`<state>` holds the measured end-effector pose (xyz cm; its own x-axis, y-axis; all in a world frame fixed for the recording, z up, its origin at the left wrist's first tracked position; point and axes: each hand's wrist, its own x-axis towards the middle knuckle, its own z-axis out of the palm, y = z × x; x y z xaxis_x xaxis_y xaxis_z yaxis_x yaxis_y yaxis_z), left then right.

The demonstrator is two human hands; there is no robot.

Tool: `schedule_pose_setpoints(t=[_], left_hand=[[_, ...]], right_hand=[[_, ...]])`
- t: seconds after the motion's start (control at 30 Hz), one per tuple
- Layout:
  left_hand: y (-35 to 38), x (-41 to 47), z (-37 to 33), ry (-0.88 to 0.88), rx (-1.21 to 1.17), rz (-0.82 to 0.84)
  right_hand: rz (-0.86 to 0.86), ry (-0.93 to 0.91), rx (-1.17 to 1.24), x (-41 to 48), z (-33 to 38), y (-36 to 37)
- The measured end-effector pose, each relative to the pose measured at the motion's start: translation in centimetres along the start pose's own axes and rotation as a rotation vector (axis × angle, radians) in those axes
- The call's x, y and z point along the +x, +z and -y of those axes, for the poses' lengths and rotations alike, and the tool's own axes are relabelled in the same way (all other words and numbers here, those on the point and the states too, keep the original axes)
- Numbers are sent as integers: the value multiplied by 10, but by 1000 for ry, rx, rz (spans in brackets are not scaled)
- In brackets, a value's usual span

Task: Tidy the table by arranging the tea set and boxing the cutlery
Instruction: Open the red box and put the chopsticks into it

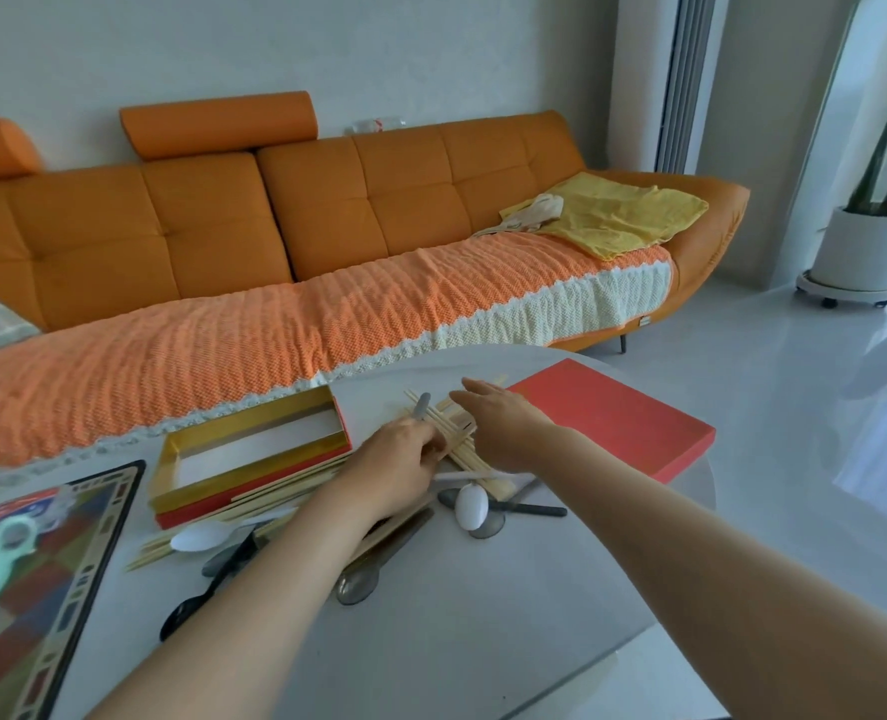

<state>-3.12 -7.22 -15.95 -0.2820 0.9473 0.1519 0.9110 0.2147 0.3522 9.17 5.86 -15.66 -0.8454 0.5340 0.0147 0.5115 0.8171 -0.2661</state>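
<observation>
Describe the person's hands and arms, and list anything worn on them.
The left hand and right hand are bare: no gloves, rings, watch or bracelet show. The left forearm and right forearm are uncovered down to the picture's edge, with no sleeve in view.

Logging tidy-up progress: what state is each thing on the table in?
Box: open, looks empty.
Lid: off, flat on the table.
Chopsticks: loose, crisscrossed.
Spoons: scattered, unboxed.
Left hand: grips a grey utensil.
Right hand: open, over the chopsticks.
</observation>
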Motion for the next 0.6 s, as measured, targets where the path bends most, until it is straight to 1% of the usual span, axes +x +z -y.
schedule_pose_setpoints(t=[0.1,0.2,0.23,0.3,0.37,0.43,0.53,0.6], left_hand=[[-9,-8,11,28,-3,-88],[-21,-15,30,-19,147,-198],[-26,-18,38,-64,220,-191],[-33,-25,54,-188,304,-110],[-38,-32,67,-286,266,-22],[-40,-37,76,-297,221,-13],[-37,-33,85,-296,166,-48],[-34,-27,89,-330,105,-65]], right_hand=[[30,16,80,15,16,-1],[88,57,64,30,26,3],[113,59,47,34,28,5],[147,43,4,40,33,10],[144,26,-22,43,38,16],[140,16,-20,41,44,19],[143,-20,-51,32,55,20],[143,-60,-56,24,63,21]])
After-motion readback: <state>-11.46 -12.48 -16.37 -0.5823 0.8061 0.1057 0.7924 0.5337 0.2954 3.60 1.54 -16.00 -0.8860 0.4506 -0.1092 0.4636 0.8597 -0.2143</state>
